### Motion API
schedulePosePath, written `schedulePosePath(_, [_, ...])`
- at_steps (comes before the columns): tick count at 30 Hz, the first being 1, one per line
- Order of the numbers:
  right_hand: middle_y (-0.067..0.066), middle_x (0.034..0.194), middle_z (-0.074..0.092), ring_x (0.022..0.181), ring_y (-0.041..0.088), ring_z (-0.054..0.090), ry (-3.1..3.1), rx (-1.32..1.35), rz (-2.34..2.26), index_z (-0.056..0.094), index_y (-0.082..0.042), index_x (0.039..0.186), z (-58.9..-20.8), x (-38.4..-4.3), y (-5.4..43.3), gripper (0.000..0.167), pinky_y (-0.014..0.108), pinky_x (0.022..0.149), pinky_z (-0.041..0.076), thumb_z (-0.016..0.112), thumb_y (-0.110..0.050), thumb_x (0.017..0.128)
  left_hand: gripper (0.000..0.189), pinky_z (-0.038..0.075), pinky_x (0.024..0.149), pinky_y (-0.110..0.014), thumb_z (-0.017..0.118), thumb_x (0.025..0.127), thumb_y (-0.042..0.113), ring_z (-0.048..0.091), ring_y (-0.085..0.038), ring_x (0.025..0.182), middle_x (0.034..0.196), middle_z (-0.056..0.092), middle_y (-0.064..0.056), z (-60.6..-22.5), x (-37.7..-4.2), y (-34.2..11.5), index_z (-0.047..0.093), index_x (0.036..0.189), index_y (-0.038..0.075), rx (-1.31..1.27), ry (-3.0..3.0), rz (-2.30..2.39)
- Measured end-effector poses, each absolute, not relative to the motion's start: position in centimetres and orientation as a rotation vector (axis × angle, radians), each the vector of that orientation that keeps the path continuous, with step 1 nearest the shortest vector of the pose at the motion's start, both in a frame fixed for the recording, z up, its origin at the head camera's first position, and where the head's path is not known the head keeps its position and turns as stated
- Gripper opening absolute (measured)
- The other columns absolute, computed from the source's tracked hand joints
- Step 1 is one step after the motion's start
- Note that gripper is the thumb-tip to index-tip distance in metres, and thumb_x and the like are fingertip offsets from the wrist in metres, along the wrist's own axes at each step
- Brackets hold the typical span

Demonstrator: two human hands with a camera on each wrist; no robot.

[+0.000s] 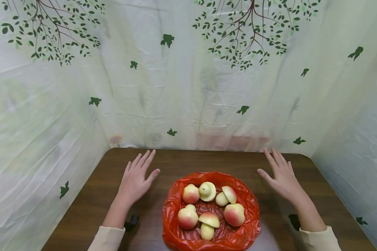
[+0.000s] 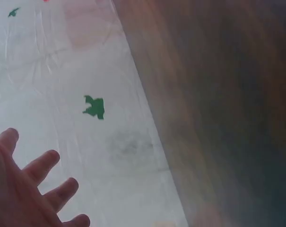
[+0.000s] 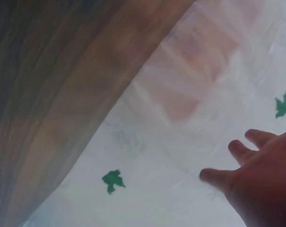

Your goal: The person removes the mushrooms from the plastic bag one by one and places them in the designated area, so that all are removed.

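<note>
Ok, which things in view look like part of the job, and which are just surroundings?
Probably part of the job:
- six mushroom-shaped pieces
- red plastic bag around them
- left hand and right hand, on either side, not touching the bag

Just surroundings:
- brown table
- leaf-printed sheeting behind it

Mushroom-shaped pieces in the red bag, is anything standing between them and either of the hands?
From above, nothing visible blocks the mushroom-shaped pieces: the red bag is open at the top. Coming in sideways, its crumpled rim stands between them and both the left hand and the right hand.
</note>
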State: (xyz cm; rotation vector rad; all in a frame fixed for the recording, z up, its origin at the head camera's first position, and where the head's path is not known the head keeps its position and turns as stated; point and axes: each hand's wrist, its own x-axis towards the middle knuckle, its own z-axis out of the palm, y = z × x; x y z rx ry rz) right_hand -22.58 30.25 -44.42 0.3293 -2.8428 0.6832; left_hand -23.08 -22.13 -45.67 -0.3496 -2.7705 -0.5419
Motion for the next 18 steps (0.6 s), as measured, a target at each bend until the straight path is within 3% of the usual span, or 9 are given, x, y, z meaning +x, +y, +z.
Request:
schedulePosePath(5, [0.021, 0.178, 0.011, 0.161, 0.052, 0.013, -2.781, 0.421, 0.779, 0.010, -0.026, 0.173, -43.9, -21.7, 29.2, 0.089, 0.083, 0.120, 0.013, 0.063, -0.046, 0.104, 0.076, 0.022, 0.125, -0.074, 0.057, 0.105, 0.054, 0.034, -0.043, 0.158, 0.172, 0.039, -0.008, -45.5, -21.9, -21.4, 0.022, 0.171, 0.036, -0.389, -2.741, -0.623])
schedulePosePath(10, [0.017, 0.178, 0.017, 0.159, 0.051, 0.018, -2.720, 0.490, 0.896, 0.015, -0.030, 0.172, -43.7, -20.8, 27.9, 0.089, 0.088, 0.110, 0.026, 0.068, -0.037, 0.101, 0.076, 0.036, 0.119, -0.072, 0.059, 0.105, 0.054, 0.043, -0.041, 0.152, 0.169, 0.043, -0.008, -45.5, -20.8, -20.7, 0.024, 0.170, 0.036, -0.424, -2.743, -0.706])
schedulePosePath(18, [0.021, 0.173, 0.027, 0.155, 0.054, 0.026, -2.586, 0.654, 1.050, 0.026, -0.023, 0.171, -44.0, -20.3, 26.3, 0.087, 0.085, 0.110, 0.029, 0.074, -0.020, 0.098, 0.073, 0.050, 0.107, -0.070, 0.061, 0.104, 0.054, 0.056, -0.037, 0.139, 0.153, 0.059, -0.009, -45.7, -19.6, -19.9, 0.027, 0.168, 0.043, -0.442, -2.743, -0.908])
